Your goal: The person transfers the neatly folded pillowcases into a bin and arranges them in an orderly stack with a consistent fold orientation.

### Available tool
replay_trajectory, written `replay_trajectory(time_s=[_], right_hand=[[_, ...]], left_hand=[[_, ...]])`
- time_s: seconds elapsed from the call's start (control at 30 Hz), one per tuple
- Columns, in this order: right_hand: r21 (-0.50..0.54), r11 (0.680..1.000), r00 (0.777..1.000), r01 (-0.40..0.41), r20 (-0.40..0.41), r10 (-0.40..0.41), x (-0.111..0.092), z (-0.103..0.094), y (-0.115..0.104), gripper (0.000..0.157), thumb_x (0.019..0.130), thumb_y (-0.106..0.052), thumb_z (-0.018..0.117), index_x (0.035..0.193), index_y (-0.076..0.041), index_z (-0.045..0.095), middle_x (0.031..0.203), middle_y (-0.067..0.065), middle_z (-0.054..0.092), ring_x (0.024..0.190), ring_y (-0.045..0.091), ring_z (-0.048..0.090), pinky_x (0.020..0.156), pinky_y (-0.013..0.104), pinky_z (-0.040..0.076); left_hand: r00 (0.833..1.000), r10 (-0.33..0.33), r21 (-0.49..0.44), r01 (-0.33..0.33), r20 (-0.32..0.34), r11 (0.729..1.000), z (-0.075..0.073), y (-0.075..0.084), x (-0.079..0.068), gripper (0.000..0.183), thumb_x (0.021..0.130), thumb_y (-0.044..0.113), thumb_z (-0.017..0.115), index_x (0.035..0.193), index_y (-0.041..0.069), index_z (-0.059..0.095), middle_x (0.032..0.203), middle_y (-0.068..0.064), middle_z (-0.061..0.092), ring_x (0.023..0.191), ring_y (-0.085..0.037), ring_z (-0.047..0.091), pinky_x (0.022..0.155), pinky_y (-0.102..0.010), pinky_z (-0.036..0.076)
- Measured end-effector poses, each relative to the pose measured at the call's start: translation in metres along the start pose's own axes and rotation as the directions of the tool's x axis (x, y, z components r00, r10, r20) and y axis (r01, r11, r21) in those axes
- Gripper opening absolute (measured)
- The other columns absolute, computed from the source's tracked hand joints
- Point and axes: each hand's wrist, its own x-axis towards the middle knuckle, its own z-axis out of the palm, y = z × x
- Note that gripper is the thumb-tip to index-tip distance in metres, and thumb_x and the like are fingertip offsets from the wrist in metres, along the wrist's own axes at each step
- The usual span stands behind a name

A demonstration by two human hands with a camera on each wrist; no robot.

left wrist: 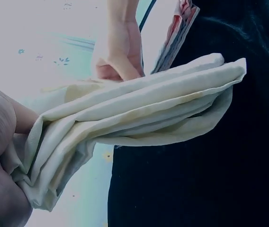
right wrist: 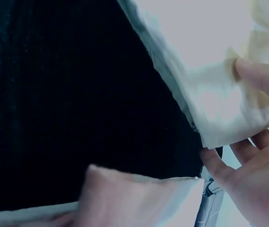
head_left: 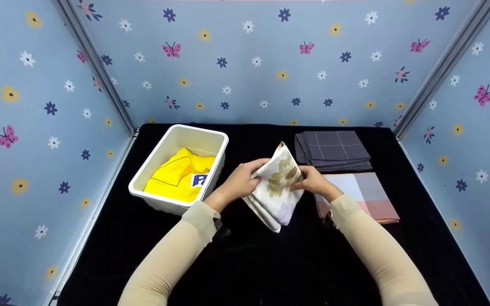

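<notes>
A folded white cloth [head_left: 280, 180] with a tan flower print is held up above the black table, between both hands. My left hand [head_left: 245, 179] pinches its left edge, thumb in front; the left wrist view shows several stacked layers of the cloth [left wrist: 139, 106] there. On the other side my right hand [head_left: 311, 182] grips the right edge, with the thumb on the printed face and the fingers behind, as the right wrist view shows the thumb [right wrist: 260, 78] on the cloth. The cloth is tilted, its lower corner hanging toward me.
At the left stands a white plastic basket [head_left: 221, 159] with a yellow cloth [head_left: 177, 178] inside. To the right lie a folded dark grey checked cloth [head_left: 334, 146] and, nearer, a folded pink, white and grey cloth [head_left: 372, 195]. Flower-patterned panels [head_left: 253, 63] enclose the black tabletop [head_left: 253, 263].
</notes>
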Motion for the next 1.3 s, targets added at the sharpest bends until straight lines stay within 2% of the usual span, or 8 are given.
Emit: replay_trajectory(time_s=[0.1,0.23,0.37,0.57,0.77,1.03,1.2,1.3], right_hand=[[-0.022,0.999,1.000,-0.031,0.001,0.031,-0.004,-0.003,0.000,0.032,0.076,0.005,0.091,0.103,0.012,0.077,0.082,0.000,0.076,0.071,0.004,0.061,0.068,0.017,0.051],[-0.049,0.998,0.999,-0.031,0.014,0.032,-0.008,-0.009,-0.002,0.026,0.079,0.002,0.091,0.099,0.011,0.079,0.078,-0.001,0.076,0.066,0.002,0.059,0.065,0.018,0.049],[-0.037,0.999,0.999,-0.026,0.029,0.027,-0.009,-0.014,-0.005,0.024,0.081,0.004,0.089,0.101,0.012,0.078,0.081,0.004,0.079,0.066,0.001,0.060,0.065,0.018,0.049],[0.006,1.000,0.999,-0.019,0.028,0.019,-0.012,-0.022,-0.016,0.020,0.084,0.010,0.083,0.099,0.019,0.074,0.081,0.013,0.079,0.065,0.006,0.063,0.062,0.021,0.052],[0.017,1.000,0.999,0.004,-0.041,-0.003,-0.016,-0.033,-0.032,0.019,0.081,0.007,0.087,0.093,0.015,0.075,0.074,0.001,0.076,0.060,0.006,0.065,0.057,0.020,0.055],[-0.031,0.996,0.996,0.083,-0.036,-0.085,-0.019,-0.045,-0.052,0.016,0.081,0.000,0.091,0.091,0.007,0.080,0.086,0.024,0.079,0.064,0.008,0.069,0.059,0.022,0.057],[-0.097,0.990,0.994,0.105,-0.021,-0.108,-0.020,-0.050,-0.065,0.015,0.081,0.000,0.091,0.090,0.006,0.081,0.088,0.025,0.080,0.064,0.005,0.067,0.058,0.020,0.053],[-0.124,0.987,0.994,0.104,-0.012,-0.107,-0.021,-0.052,-0.072,0.015,0.081,0.000,0.092,0.090,0.006,0.081,0.088,0.024,0.080,0.062,0.004,0.063,0.058,0.019,0.050]], left_hand=[[1.000,-0.009,-0.012,0.009,-0.008,1.000,-0.002,-0.002,-0.003,0.062,0.091,-0.010,0.062,0.149,0.011,0.065,0.144,-0.015,0.071,0.122,-0.031,0.070,0.107,-0.048,0.057],[0.999,-0.033,-0.043,0.031,-0.034,0.999,-0.004,-0.006,-0.005,0.061,0.089,-0.010,0.064,0.147,0.007,0.065,0.139,-0.019,0.073,0.120,-0.033,0.070,0.107,-0.049,0.056],[0.995,-0.076,-0.080,0.071,-0.059,0.994,-0.005,-0.010,-0.007,0.058,0.088,-0.011,0.066,0.145,0.002,0.065,0.136,-0.021,0.073,0.119,-0.034,0.069,0.107,-0.049,0.056],[0.986,-0.136,-0.132,0.123,-0.093,0.984,-0.008,-0.015,-0.011,0.054,0.089,-0.009,0.069,0.142,-0.001,0.064,0.132,-0.024,0.073,0.116,-0.036,0.069,0.104,-0.051,0.058],[0.975,-0.166,-0.166,0.140,-0.150,0.976,-0.009,-0.019,-0.015,0.046,0.085,-0.007,0.071,0.132,-0.006,0.067,0.122,-0.025,0.075,0.109,-0.036,0.069,0.101,-0.051,0.058],[0.953,-0.238,-0.196,0.202,-0.186,0.960,-0.008,-0.023,-0.018,0.036,0.084,-0.002,0.076,0.119,-0.006,0.072,0.114,-0.023,0.077,0.101,-0.031,0.070,0.095,-0.048,0.059],[0.949,-0.247,-0.215,0.204,-0.197,0.955,-0.010,-0.026,-0.016,0.032,0.087,0.002,0.078,0.117,-0.006,0.073,0.111,-0.023,0.078,0.098,-0.030,0.071,0.092,-0.045,0.060],[0.948,-0.248,-0.256,0.193,-0.201,0.947,-0.012,-0.024,-0.014,0.032,0.089,0.001,0.079,0.119,-0.007,0.071,0.112,-0.024,0.078,0.096,-0.027,0.071,0.087,-0.036,0.060]])
